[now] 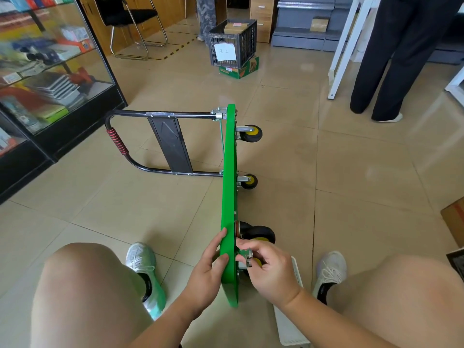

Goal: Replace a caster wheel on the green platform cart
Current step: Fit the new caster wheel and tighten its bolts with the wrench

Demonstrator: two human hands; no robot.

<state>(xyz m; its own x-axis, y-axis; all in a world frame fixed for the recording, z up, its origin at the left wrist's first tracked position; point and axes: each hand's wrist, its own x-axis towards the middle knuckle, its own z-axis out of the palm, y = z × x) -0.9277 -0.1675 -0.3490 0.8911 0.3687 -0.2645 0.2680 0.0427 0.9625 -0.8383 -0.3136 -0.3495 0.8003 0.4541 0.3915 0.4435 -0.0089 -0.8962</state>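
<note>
Head view: the green platform cart (229,172) stands on its long edge on the glossy tiled floor (351,172) between the person's knees, its black tubular handle (140,114) lying out to the left. The left hand (211,267) curls round the smooth, stiff deck edge, steadying it. On the right, 3 black rubber casters (251,133) with yellow hubs stick out. The right hand (271,270) pinches the metal bracket of a 4th caster wheel (248,258) at the near corner. The deck looks rigid but tippy, best held by its edge; the caster seems small, hard and light.

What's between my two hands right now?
The green cart deck, standing on edge: left hand on its top face, right hand at the nearest caster. Head view.
</note>
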